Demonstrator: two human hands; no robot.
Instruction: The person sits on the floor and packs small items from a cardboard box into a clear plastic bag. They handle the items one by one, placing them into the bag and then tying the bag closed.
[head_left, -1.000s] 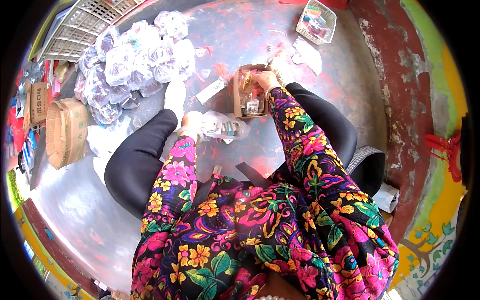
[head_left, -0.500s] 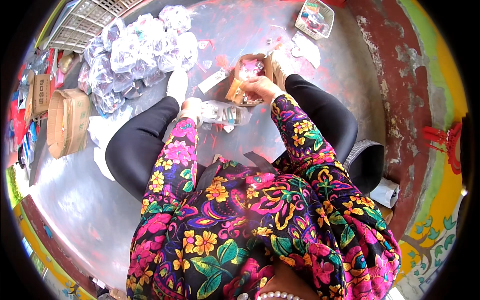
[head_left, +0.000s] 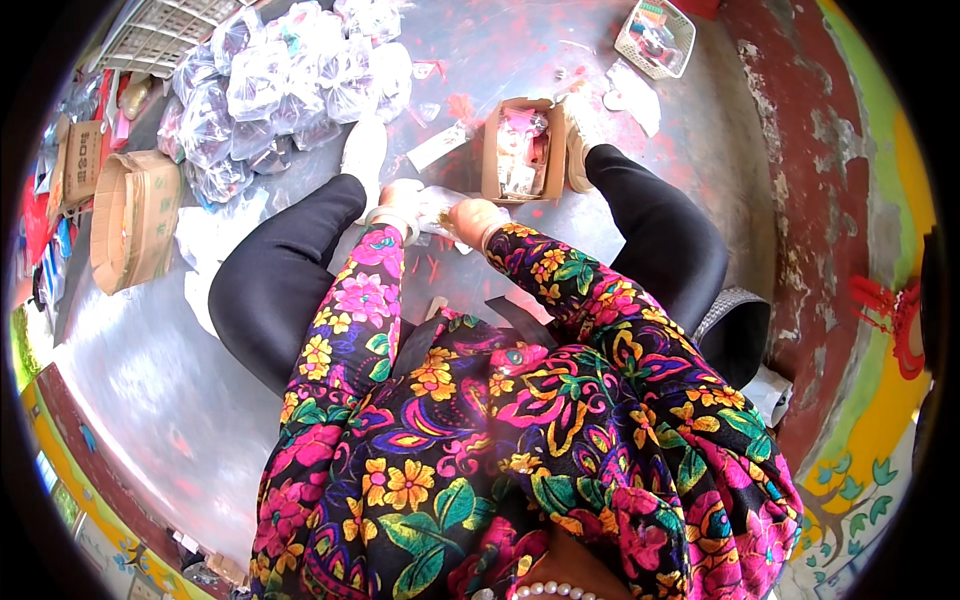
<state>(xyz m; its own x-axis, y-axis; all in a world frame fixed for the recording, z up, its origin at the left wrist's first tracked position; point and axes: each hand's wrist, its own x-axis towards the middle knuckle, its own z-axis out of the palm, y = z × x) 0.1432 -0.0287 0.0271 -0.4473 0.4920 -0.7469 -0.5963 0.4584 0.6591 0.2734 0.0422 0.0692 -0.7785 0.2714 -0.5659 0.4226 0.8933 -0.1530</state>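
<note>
A clear plastic bag [head_left: 437, 203] lies low over the floor between my legs, with pale items showing dimly through it. My left hand [head_left: 402, 196] is closed on the bag's left end, a pale band round the wrist. From the right, my right hand [head_left: 474, 220] reaches to the bag with its fingers curled in. A small yellowish-brown bit shows at its fingertips, too little to name. Just beyond that hand stands an open cardboard box [head_left: 490, 152] holding pink and white small packets [head_left: 522, 150].
Many filled clear bags [head_left: 262, 85] are heaped at the far left, by an empty-looking carton [head_left: 140, 225] and a plastic crate [head_left: 165, 35]. A white strip [head_left: 437, 147] lies near the box. At the far right sits a white basket [head_left: 655, 40] of small items.
My right hand has moved from the cardboard box, left and nearer, to the plastic bag, carrying a brownish piece. The view has shifted slightly.
</note>
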